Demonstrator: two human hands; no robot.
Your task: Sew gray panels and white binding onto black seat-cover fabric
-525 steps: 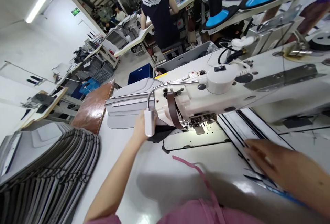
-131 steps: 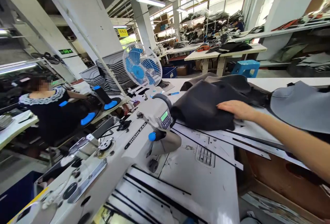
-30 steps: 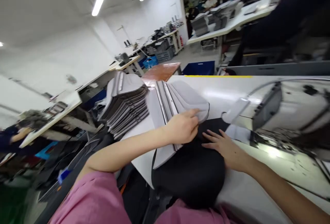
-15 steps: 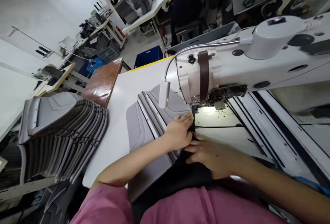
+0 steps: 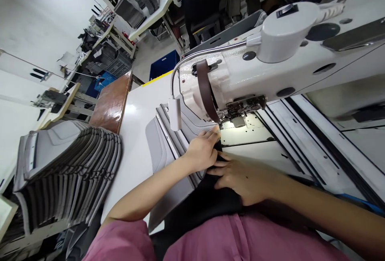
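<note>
The left hand's fingers bend over a grey panel's corner; whether they pinch it, I cannot tell. Just beside them, the right hand spreads its fingers, unclenched, on black fabric. Just beyond the left fingertips stands a sewing machine; a small lamp hangs to their left, stacked panels well apart, farther left.

Bright needle plate, brown tabletop glare
</note>
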